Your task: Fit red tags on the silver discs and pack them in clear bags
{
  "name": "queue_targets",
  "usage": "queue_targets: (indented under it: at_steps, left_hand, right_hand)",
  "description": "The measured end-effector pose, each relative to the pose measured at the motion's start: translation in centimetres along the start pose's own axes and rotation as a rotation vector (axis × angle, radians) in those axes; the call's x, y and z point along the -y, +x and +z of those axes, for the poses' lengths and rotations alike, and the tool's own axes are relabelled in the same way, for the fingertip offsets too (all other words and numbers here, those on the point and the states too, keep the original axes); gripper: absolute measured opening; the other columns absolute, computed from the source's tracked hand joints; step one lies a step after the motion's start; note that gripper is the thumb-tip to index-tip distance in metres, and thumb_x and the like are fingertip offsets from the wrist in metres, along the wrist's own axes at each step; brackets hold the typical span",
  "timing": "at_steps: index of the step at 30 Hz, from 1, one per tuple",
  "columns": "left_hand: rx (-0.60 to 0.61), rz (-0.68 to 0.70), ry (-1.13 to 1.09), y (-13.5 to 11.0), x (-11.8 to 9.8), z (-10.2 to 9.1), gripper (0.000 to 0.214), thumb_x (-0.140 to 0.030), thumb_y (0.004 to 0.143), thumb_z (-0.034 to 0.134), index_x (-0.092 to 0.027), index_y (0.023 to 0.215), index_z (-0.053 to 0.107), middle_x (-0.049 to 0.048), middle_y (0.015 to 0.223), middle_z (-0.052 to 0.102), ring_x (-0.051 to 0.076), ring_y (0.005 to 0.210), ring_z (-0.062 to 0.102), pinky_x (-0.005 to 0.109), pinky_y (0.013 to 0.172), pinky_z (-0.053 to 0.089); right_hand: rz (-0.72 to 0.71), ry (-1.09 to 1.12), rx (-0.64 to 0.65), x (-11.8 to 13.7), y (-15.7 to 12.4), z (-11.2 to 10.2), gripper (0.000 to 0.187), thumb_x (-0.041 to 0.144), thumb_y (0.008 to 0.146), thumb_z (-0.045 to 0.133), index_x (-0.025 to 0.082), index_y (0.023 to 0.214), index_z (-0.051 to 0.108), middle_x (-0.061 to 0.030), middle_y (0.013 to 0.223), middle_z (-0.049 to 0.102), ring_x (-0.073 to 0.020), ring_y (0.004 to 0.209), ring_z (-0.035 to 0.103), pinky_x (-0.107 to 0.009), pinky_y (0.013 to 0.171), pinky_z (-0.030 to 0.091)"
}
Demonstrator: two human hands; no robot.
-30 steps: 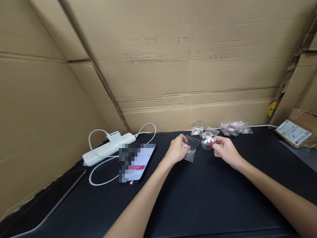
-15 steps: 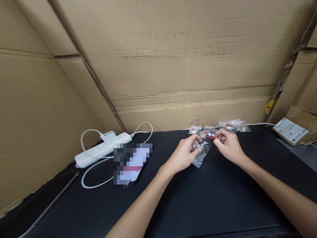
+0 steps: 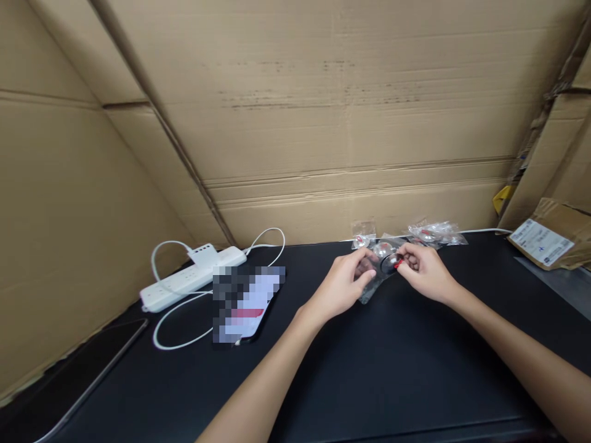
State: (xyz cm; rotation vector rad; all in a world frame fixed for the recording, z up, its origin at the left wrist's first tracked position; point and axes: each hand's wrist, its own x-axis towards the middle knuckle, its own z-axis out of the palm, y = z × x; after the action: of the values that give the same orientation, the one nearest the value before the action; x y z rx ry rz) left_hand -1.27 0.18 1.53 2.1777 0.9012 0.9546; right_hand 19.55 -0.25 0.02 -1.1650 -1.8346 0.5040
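Note:
My left hand [image 3: 344,284] pinches a small clear plastic bag [image 3: 375,282] by its mouth, over the black table [image 3: 369,369]. My right hand [image 3: 423,271] pinches a clear round suction cup with a red tab [image 3: 391,263] and holds it at the mouth of the bag. Both hands are closed and nearly touch each other. Behind them, along the cardboard wall, lie several bagged suction cups [image 3: 429,234].
A white power strip [image 3: 191,277] with looping cables lies at the left, a phone [image 3: 244,301] with a lit screen beside it. A dark tablet [image 3: 87,381] sits at the lower left. Cardboard walls [image 3: 323,123] enclose the table. A labelled parcel [image 3: 547,240] lies at the right.
My hands came together: the right one brought the suction cup from beside the bag to the bag's mouth, and the left one turned the bag toward it. The view shifted slightly.

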Motion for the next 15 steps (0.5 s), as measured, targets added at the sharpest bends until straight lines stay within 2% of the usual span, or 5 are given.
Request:
queue_targets:
  at_steps: [7,11,15]
  left_hand:
    - [0.013,-0.034,-0.013,-0.2,-0.3,0.5,0.015,-0.025,0.087,0.057,-0.018,0.097,0.065,0.0033,0.086,0.069,0.017,0.079,0.064,0.028,0.073,0.049]
    - [0.026,-0.052,0.016,-0.5,-0.6,0.8,0.016,-0.026,0.084,0.062,-0.019,0.097,0.067,0.0013,0.082,0.070,0.017,0.073,0.064,0.027,0.067,0.048]
    - [0.010,-0.071,-0.050,-0.3,-0.4,1.1,0.014,-0.023,0.084,0.061,-0.019,0.095,0.067,0.0022,0.086,0.071,0.018,0.077,0.065,0.029,0.071,0.049]
  right_hand:
    - [0.015,-0.028,0.045,0.0,-0.3,0.3,0.001,0.019,0.075,0.056,0.018,0.075,0.057,0.0042,0.058,0.049,-0.0100,0.051,0.043,-0.023,0.049,0.035]
    - [0.034,-0.025,0.093,0.3,-0.3,0.4,0.003,0.019,0.075,0.058,0.018,0.072,0.057,0.0039,0.058,0.049,-0.0098,0.052,0.042,-0.023,0.049,0.034]
    - [0.108,0.152,0.170,0.4,-0.1,0.2,0.006,0.021,0.074,0.060,0.016,0.076,0.059,0.0031,0.061,0.050,-0.0088,0.051,0.043,-0.022,0.048,0.034]
